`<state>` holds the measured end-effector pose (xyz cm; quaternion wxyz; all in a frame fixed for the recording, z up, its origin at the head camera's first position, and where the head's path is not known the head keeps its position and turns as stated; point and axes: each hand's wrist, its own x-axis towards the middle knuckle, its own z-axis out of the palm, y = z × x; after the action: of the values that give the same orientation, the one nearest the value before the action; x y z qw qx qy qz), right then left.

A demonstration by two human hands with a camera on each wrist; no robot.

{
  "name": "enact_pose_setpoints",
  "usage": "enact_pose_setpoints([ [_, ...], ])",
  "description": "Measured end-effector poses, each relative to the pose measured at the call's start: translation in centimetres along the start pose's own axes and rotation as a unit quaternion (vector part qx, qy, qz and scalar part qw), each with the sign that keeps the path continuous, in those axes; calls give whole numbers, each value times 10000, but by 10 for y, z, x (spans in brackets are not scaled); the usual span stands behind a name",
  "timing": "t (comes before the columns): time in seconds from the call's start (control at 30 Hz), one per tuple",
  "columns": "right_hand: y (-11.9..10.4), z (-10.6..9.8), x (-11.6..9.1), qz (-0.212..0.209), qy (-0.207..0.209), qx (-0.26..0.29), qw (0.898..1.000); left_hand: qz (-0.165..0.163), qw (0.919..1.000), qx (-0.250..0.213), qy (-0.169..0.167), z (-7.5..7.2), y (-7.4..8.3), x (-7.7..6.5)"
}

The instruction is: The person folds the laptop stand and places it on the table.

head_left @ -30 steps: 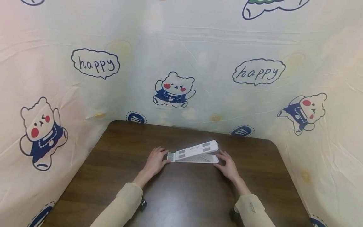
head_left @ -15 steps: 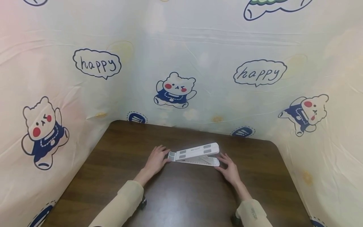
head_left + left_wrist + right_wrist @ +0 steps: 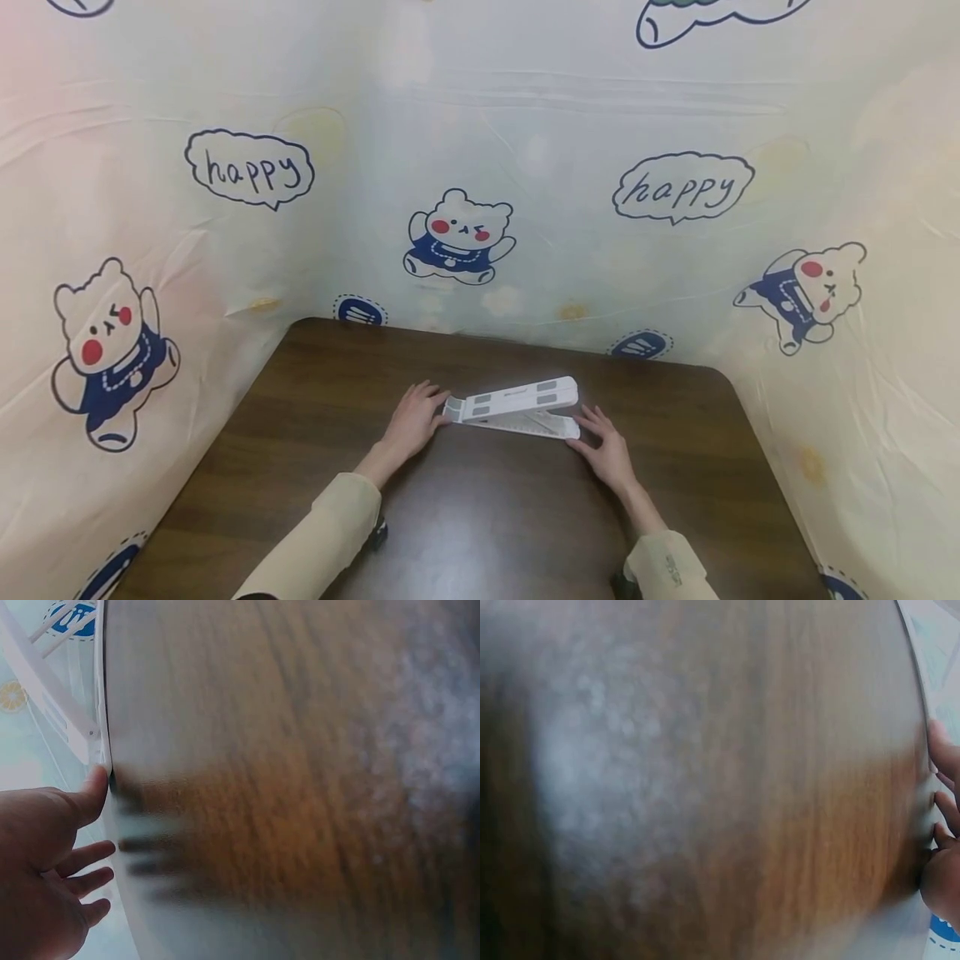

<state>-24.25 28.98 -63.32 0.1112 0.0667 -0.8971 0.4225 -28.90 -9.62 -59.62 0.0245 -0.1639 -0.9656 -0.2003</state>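
Note:
A white folding laptop stand (image 3: 517,400) with grey pads lies on the table, its upper arm raised in a narrow wedge over the base. At the hinged left end, my left hand (image 3: 408,423) holds the stand with thumb in front and index finger behind. My right hand (image 3: 606,446) grips the right end of the base the same way, below the raised arm. In the left wrist view the thumb (image 3: 94,796) presses the stand's corner, while the other fingers are spread. The right wrist view catches only part of the right hand (image 3: 943,817) at its edge.
The dark wooden table (image 3: 450,508) has rounded far corners. A pale curtain (image 3: 555,125) printed with cartoon bears and "happy" bubbles hangs close around its back and sides. A dark strap device shows under each beige sleeve (image 3: 330,529).
The laptop stand has turned slightly, its right end shifting toward me along with my right hand and its left end moving a little away. Both hands keep their places at its ends.

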Motion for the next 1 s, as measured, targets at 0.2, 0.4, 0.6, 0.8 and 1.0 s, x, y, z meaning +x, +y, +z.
enact_pose_setpoints([
  [0.2,2,1,-7,-224,239,26,9995,-95,9999,-113,-55,1,0,2],
  [0.4,-7,-2,-11,186,-6,-69,9998,-184,9994,-260,-104,1,0,5],
  [0.6,-11,-3,-13,451,-109,-157,9988,-165,9995,-257,-90,3,-2,11],
  [0.8,-10,-1,-15,334,35,-135,9993,-172,9994,-265,-173,2,-4,14],
  [1.0,-1,3,-21,104,330,-169,9993,-256,9984,-468,-189,3,-3,14],
])
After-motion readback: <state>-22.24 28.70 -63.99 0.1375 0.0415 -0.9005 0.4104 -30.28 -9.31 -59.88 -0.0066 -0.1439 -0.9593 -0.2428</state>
